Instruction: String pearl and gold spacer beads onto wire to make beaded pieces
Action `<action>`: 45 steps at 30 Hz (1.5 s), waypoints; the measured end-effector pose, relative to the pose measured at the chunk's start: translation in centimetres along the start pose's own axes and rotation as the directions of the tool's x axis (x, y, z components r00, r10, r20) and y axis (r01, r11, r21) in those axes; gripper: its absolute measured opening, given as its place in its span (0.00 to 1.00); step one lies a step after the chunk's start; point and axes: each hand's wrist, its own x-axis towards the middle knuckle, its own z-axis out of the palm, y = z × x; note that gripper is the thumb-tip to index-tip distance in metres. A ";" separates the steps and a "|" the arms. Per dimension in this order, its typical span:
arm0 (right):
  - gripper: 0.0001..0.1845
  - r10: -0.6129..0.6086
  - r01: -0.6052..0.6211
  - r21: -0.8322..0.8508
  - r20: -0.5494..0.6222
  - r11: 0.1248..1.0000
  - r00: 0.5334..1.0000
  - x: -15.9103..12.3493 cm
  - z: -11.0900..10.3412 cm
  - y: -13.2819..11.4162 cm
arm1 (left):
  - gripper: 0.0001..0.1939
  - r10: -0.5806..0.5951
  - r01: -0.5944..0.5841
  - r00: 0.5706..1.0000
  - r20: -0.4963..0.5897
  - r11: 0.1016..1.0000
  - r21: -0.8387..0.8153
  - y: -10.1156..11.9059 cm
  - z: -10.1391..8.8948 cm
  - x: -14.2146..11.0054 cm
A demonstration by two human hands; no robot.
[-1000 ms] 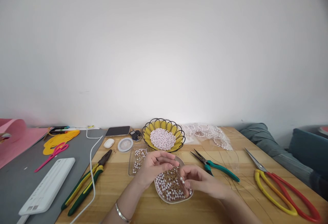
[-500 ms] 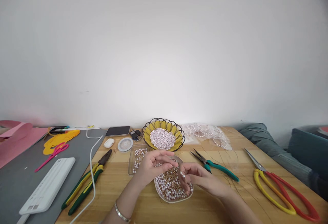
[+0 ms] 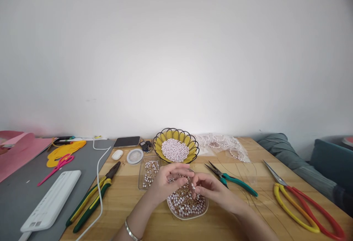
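My right hand [image 3: 212, 190] pinches a few small pearl beads [image 3: 193, 187] between thumb and fingertips. Facing it, my left hand [image 3: 169, 182] has its fingers curved over and its fingertips close to the right hand's. Something thin may lie in the left fingertips, too fine to make out. Both hands are above a clear-rimmed dish [image 3: 190, 218] of mixed pearl and gold beads [image 3: 184, 201], hiding its back part. Left of the dish, a small square box [image 3: 141, 176] holds pearl and gold beads. Behind stands a black wire basket with a yellow lining [image 3: 157, 147], filled with pale beads [image 3: 175, 150].
Green-handled pliers [image 3: 239, 184] and large red-and-yellow scissors [image 3: 296, 189] lie right. Larger pliers [image 3: 96, 197], a white cable [image 3: 98, 174], a spool [image 3: 135, 156], a phone [image 3: 127, 141] and a white power strip [image 3: 52, 200] lie left. Bagged bead strings [image 3: 220, 143] lie behind.
My right hand has shifted slightly left, and its fingertips have drawn closer to my left hand. The beads in its fingers have moved a little left with it.
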 end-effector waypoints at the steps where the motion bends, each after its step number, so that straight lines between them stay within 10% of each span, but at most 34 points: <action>1: 0.15 -0.017 0.016 -0.016 -0.026 1.000 1.000 0.0 0.0 -0.1 | 0.16 0.006 -0.005 0.999 -0.032 0.999 0.045 -0.1 0.0 0.1; 4: 0.15 -0.079 0.071 -0.063 -0.125 0.995 0.989 0.1 -0.2 -0.4 | 0.10 0.018 0.018 0.995 -0.096 0.933 0.360 -0.6 0.1 0.3; 8: 0.17 -0.100 0.084 -0.079 -0.222 0.993 0.970 0.1 -0.4 -0.7 | 0.07 -0.011 -0.053 0.997 0.077 0.636 0.770 -1.5 0.2 0.2; 18: 0.18 -0.067 0.060 -0.038 -0.194 0.997 0.979 0.2 -0.1 -0.7 | 0.08 -0.025 -0.121 0.985 0.171 0.602 0.789 -2.5 0.7 0.2; 33: 0.17 -0.004 0.002 0.096 0.019 0.995 1.000 0.0 -0.2 0.0 | 0.07 0.064 -0.016 0.978 -0.199 0.972 0.233 -1.0 0.1 0.7; 40: 0.17 0.047 -0.059 0.138 0.092 0.989 0.995 0.0 0.1 -0.1 | 0.14 -0.060 0.022 0.965 -0.257 0.989 -0.148 -0.8 0.3 0.6; 45: 0.18 0.085 -0.098 0.131 0.103 0.987 0.991 -0.1 0.0 0.0 | 0.13 -0.057 0.027 0.973 -0.224 0.991 -0.134 -0.3 0.4 0.6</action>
